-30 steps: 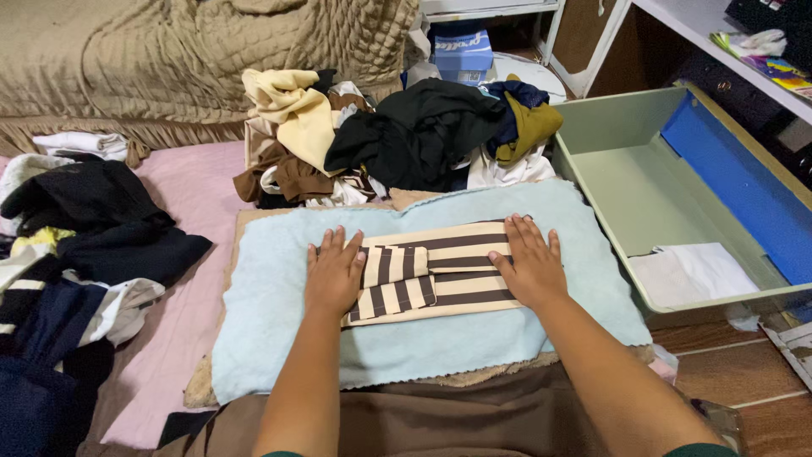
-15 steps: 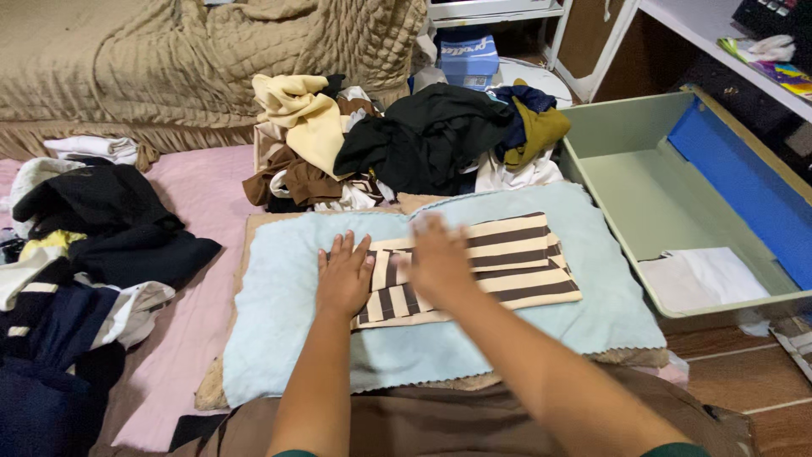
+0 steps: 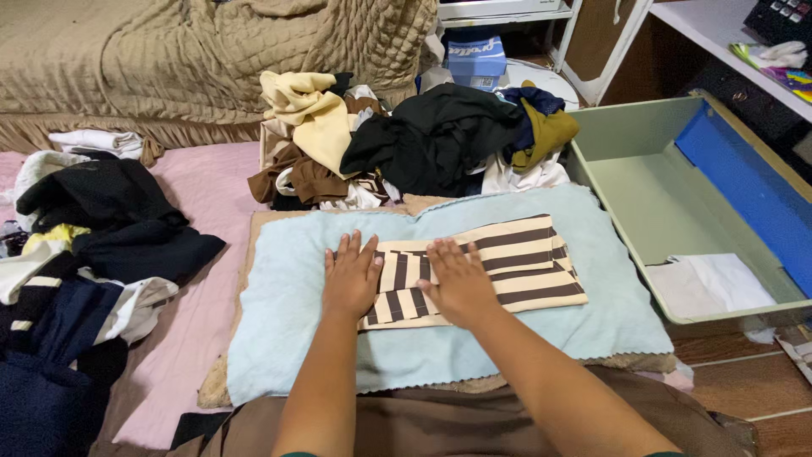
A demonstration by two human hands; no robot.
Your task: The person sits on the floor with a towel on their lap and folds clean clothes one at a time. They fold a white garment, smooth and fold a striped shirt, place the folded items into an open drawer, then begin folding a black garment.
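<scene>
A folded cream cloth with dark brown stripes (image 3: 516, 262) lies on a light blue towel (image 3: 279, 330) in front of me. My left hand (image 3: 349, 277) lies flat on the cloth's left end, fingers together. My right hand (image 3: 459, 279) lies flat just right of it, on the cloth's middle, palm down. The right half of the striped cloth is uncovered. Neither hand grips anything.
A heap of mixed clothes (image 3: 406, 144) lies beyond the towel. Dark garments (image 3: 93, 220) are piled on a pink sheet at left. A pale green bin (image 3: 626, 144) with a blue lid and white cloth inside stands at right. A quilted beige bedspread (image 3: 186, 59) is behind.
My right hand has slid leftward across the striped cloth, from its right end to its middle, close beside my left hand. The left hand has stayed in place.
</scene>
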